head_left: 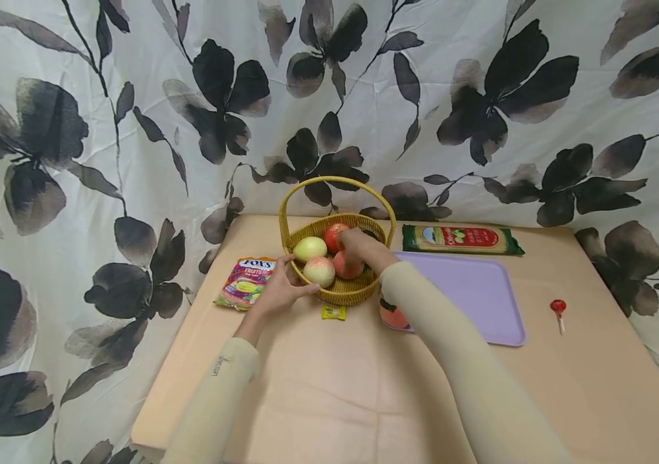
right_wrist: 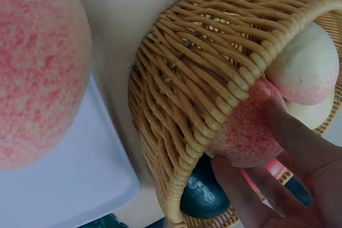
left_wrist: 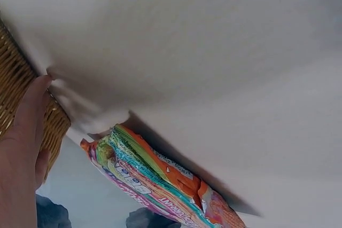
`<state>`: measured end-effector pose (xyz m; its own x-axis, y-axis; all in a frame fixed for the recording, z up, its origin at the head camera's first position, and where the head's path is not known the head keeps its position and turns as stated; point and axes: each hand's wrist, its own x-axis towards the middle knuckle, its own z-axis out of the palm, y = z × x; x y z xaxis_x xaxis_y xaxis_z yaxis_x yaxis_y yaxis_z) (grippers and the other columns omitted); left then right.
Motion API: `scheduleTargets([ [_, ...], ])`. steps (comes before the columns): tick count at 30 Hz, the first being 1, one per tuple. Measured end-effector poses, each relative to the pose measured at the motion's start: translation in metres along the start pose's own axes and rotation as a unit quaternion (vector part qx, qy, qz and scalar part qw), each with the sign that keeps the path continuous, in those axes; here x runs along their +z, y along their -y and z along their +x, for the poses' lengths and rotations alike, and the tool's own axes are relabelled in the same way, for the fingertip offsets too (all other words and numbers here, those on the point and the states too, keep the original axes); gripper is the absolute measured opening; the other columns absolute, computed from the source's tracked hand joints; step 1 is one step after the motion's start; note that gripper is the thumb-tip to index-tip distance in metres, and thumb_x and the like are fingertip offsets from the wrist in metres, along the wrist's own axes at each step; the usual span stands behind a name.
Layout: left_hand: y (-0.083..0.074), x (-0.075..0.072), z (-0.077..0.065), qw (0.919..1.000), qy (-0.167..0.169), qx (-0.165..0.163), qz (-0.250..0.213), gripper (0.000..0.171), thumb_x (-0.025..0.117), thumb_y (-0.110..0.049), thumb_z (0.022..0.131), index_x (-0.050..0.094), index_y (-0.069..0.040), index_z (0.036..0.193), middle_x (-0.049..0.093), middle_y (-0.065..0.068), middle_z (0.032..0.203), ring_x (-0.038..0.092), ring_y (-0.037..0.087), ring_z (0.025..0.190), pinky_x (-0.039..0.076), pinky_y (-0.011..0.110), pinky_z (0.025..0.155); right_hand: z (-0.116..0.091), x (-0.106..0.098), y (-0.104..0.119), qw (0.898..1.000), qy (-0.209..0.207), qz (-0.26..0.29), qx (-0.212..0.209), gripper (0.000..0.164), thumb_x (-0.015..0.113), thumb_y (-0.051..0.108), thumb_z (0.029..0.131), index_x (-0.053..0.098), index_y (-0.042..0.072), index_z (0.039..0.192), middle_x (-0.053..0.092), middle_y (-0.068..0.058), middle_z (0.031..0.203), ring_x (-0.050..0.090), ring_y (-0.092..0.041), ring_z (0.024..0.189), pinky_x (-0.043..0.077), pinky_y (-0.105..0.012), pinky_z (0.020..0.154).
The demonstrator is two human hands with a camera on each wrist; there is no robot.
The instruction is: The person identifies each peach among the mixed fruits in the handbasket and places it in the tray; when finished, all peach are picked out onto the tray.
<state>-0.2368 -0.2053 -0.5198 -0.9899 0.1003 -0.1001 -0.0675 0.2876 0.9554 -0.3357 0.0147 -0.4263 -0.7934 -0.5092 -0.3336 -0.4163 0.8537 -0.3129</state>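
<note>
A yellow wicker basket (head_left: 345,298) with a tall handle holds a yellow-green fruit (head_left: 309,249), a pale peach (head_left: 319,272), a red fruit (head_left: 334,236) and a pinker peach (head_left: 348,265). My left hand (head_left: 279,291) holds the basket's left side, with its thumb toward the front rim. Reaching in from the right, my right hand (head_left: 364,249) has thumb and fingers around the pinker peach (right_wrist: 248,132). A dark green fruit (right_wrist: 204,190) lies beside those fingers, under the rim. Another peach (head_left: 394,317) sits on the purple tray (head_left: 498,322), partly behind my right sleeve.
Left of the basket lies a Fox's candy bag (head_left: 246,281). A small yellow packet (head_left: 333,313) is just in front of the basket. Behind the tray is a long green and red package (head_left: 462,239). A red lollipop (head_left: 559,310) lies far right. Floral cloth hangs behind the table.
</note>
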Motion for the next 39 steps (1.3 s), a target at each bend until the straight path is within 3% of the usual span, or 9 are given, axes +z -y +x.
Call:
scheduleTargets([
  [10, -0.003, 0.001, 0.000, 0.9999, 0.006, 0.005, -0.008, 0.115, 0.089, -0.029, 0.084, 0.008, -0.008, 0.162, 0.016, 0.021, 0.173, 0.027, 0.033, 0.159, 0.029, 0.049, 0.127, -0.002, 0.000, -0.003, 1.000, -0.005, -0.001, -0.024, 0.036, 0.081, 0.004, 0.081, 0.069, 0.002, 0.115, 0.061, -0.012, 0.111, 0.051, -0.024, 0.097, 0.047, -0.033, 0.073],
  [18, 0.000, 0.004, 0.002, 0.9999, 0.004, 0.008, -0.005, 0.115, 0.089, -0.029, 0.084, 0.007, -0.007, 0.162, 0.014, 0.020, 0.173, 0.026, 0.032, 0.159, 0.030, 0.048, 0.127, -0.010, -0.014, -0.009, 1.000, -0.006, 0.020, -0.019, 0.036, 0.085, 0.005, 0.079, 0.067, 0.005, 0.111, 0.063, -0.014, 0.116, 0.062, -0.023, 0.080, 0.058, -0.034, 0.061],
  [22, 0.000, 0.003, 0.000, 0.9999, 0.004, 0.010, -0.006, 0.115, 0.089, -0.029, 0.084, 0.007, -0.007, 0.162, 0.014, 0.020, 0.173, 0.024, 0.032, 0.160, 0.029, 0.048, 0.128, -0.017, -0.022, -0.007, 0.999, -0.009, 0.015, -0.037, 0.042, 0.085, 0.003, 0.077, 0.068, 0.005, 0.115, 0.065, -0.014, 0.114, 0.062, -0.020, 0.068, 0.057, -0.032, 0.057],
  [25, -0.002, 0.002, -0.002, 0.9999, 0.006, 0.003, -0.010, 0.115, 0.089, -0.028, 0.085, 0.006, -0.008, 0.163, 0.011, 0.020, 0.174, 0.021, 0.033, 0.161, 0.026, 0.049, 0.129, -0.029, -0.029, 0.001, 0.998, -0.017, -0.003, -0.059, 0.043, 0.084, 0.003, 0.076, 0.069, 0.006, 0.116, 0.066, -0.013, 0.111, 0.058, -0.019, 0.069, 0.051, -0.028, 0.055],
  [32, -0.029, 0.001, -0.014, 0.9996, 0.021, -0.018, 0.005, 0.110, 0.086, -0.020, 0.088, 0.007, -0.002, 0.162, 0.009, 0.025, 0.173, 0.018, 0.037, 0.161, 0.022, 0.053, 0.129, -0.075, -0.043, 0.014, 0.993, -0.032, -0.036, -0.103, 0.045, 0.083, 0.008, 0.079, 0.070, 0.007, 0.121, 0.067, -0.009, 0.110, 0.055, -0.019, 0.084, 0.049, -0.025, 0.062],
  [39, -0.028, 0.001, -0.013, 0.9995, 0.019, -0.019, 0.014, 0.110, 0.086, -0.021, 0.088, 0.007, -0.002, 0.162, 0.010, 0.027, 0.172, 0.022, 0.038, 0.159, 0.024, 0.053, 0.129, -0.125, -0.063, -0.003, 0.988, -0.061, -0.051, -0.132, 0.040, 0.087, 0.013, 0.071, 0.073, 0.008, 0.109, 0.063, -0.006, 0.092, 0.050, -0.019, 0.079, 0.043, -0.026, 0.058],
])
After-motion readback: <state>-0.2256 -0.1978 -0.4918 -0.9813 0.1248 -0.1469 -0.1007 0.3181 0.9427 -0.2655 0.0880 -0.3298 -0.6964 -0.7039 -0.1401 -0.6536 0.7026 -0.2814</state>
